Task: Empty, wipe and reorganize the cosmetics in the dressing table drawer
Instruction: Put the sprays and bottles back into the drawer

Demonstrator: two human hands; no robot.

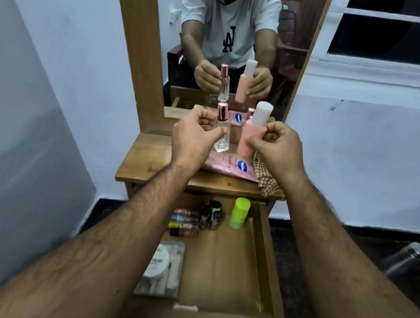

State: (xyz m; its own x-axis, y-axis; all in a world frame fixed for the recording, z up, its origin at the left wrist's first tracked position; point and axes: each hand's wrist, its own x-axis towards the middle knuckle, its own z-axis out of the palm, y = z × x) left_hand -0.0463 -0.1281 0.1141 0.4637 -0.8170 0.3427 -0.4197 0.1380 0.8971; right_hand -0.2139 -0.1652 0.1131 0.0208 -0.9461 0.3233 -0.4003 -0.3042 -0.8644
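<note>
Several cosmetics already sit in the open drawer point(264, 262) nearest the viewer: a clear plastic case point(161, 268) with a white jar at the front left, a row of small tubes point(184, 221) lying behind it, two dark little bottles point(210, 214) standing next to those, and a lime-green container point(239, 213) upright toward the back right; most of the drawer floor is bare. Above it, on the tabletop point(148, 160), a pink sachet point(229, 166) lies flat with a checked cloth point(265, 174) beside it. Over these, the left hand point(196, 136) pinches a clear glass perfume bottle point(222, 133) with a rose-gold cap, thumb and fingers closed on its body, while the right hand point(277, 145) is clamped on a pink bottle point(252, 135) with a white cap; both are held upright, lifted off the wood. Behind them the mirror point(237, 40) doubles the scene. By the look of it this is the restocking stage. The glass bottle is held only by a fingertip pinch, so it could slip and strike the tabletop, and bringing both bottles down together risks toppling the tall green container or the dark bottles.
</note>
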